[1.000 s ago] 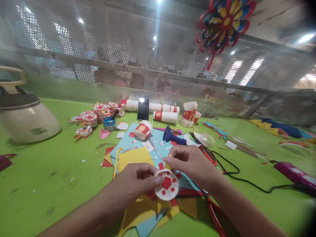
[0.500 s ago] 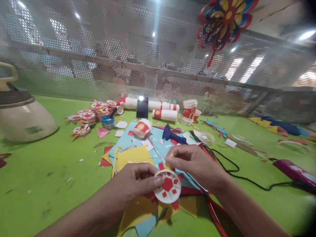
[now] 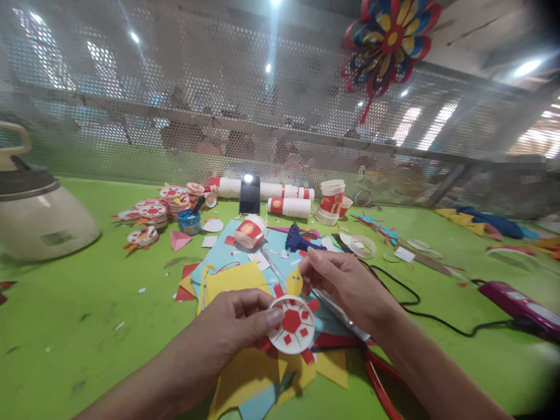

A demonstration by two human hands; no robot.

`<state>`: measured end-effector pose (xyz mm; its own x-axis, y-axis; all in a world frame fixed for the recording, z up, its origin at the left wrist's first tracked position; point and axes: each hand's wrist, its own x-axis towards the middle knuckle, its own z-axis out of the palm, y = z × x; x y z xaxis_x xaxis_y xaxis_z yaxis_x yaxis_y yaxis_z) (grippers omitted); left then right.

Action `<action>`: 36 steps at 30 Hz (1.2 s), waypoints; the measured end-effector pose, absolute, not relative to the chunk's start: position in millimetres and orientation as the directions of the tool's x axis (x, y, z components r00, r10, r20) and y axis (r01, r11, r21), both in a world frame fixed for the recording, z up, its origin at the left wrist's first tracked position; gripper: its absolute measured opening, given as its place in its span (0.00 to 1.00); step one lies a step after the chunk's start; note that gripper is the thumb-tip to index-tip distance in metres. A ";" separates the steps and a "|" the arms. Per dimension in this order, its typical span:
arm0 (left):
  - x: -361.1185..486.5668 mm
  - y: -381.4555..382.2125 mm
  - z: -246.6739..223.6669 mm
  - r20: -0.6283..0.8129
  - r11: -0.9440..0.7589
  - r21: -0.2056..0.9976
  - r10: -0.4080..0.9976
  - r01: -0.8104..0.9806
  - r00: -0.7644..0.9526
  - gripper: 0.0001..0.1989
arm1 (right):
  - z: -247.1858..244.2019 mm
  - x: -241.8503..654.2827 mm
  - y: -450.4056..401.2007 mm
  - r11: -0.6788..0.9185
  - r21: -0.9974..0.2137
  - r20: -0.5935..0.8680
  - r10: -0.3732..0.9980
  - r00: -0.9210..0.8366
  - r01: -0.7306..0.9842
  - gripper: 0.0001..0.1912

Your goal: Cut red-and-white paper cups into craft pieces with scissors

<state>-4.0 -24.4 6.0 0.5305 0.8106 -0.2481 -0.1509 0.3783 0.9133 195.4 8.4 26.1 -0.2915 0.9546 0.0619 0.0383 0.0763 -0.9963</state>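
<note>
My left hand (image 3: pixel 245 321) pinches a paper turtle (image 3: pixel 292 326) by the left rim of its round white shell, thumb on top. The shell carries a red hexagon, small red squares and dark lines. Red fringed legs stick out around it. At the top is a yellow paper head (image 3: pixel 294 282) with two drawn eyes. My right hand (image 3: pixel 332 277) is just right of the head, its fingers half curled against or close to the head's edge and its thumb lifted off. Beneath lie yellow paper scraps (image 3: pixel 238 277) and a light blue sheet (image 3: pixel 219 251).
A blue glue gun (image 3: pixel 300 239) and a tipped paper cup (image 3: pixel 250 231) lie ahead. Finished turtles (image 3: pixel 151 210) are piled back left beside a blue jar (image 3: pixel 189 221). Stacked cups (image 3: pixel 289 207) and a phone (image 3: pixel 249 195) stand behind. Red-handled scissors (image 3: pixel 380 382) are near my right forearm; a cord (image 3: pixel 420 309) runs right.
My right thumb has come off the yellow head, and its eyes now show. My left hand still grips the shell; the whole view has shifted slightly.
</note>
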 end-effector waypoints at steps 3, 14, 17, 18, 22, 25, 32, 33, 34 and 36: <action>-6.2 -23.1 10.0 -0.239 0.370 0.910 0.836 -0.187 0.494 0.11 | 23.6 195.3 8.3 0.058 -0.998 0.047 0.959 -0.280 0.032 0.21; -8.5 -17.0 20.2 -0.080 0.256 0.831 0.933 -0.493 0.350 0.13 | 28.2 186.0 -3.9 -0.082 -0.981 -0.176 0.773 -0.610 0.178 0.12; -8.0 -18.0 20.7 -0.094 0.294 0.797 0.923 -0.528 0.373 0.13 | 23.3 182.6 -7.8 -0.054 -0.985 -0.150 0.753 -0.640 0.167 0.09; -7.7 -18.2 21.0 -0.097 0.305 0.789 0.919 -0.533 0.382 0.13 | 20.4 180.9 -8.5 -0.029 -0.985 -0.131 0.760 -0.637 0.168 0.10; -6.6 -18.6 22.8 -0.111 0.329 0.787 0.908 -0.522 0.404 0.13 | 6.6 174.2 -7.4 0.009 -0.986 -0.092 0.806 -0.585 0.168 0.16; -6.1 -18.4 22.2 -0.122 0.335 0.787 0.907 -0.518 0.402 0.14 | 0.0 172.3 -4.2 0.019 -0.990 -0.065 0.822 -0.565 0.142 0.19; -6.3 -15.0 14.7 -0.090 0.302 0.797 0.915 -0.522 0.393 0.12 | 2.4 171.3 -4.1 0.040 -0.980 -0.075 0.832 -0.550 0.193 0.17; -6.3 -14.9 14.4 -0.090 0.305 0.795 0.914 -0.524 0.395 0.12 | 2.9 171.1 -5.0 0.041 -0.978 -0.080 0.833 -0.547 0.205 0.17; -6.4 -15.0 14.4 -0.089 0.307 0.793 0.913 -0.527 0.398 0.13 | 3.1 171.0 -5.9 0.039 -0.977 -0.084 0.835 -0.544 0.211 0.17; -6.6 -15.4 14.7 -0.086 0.312 0.787 0.910 -0.532 0.406 0.13 | 2.7 171.4 -7.0 0.042 -0.979 -0.077 0.834 -0.546 0.201 0.17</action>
<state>-6.6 -15.4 14.7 0.4061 0.9098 -0.0856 -0.5321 0.3116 0.7872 171.4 -7.0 2.7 -0.5458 0.8344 -0.0767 0.2010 0.0416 -0.9787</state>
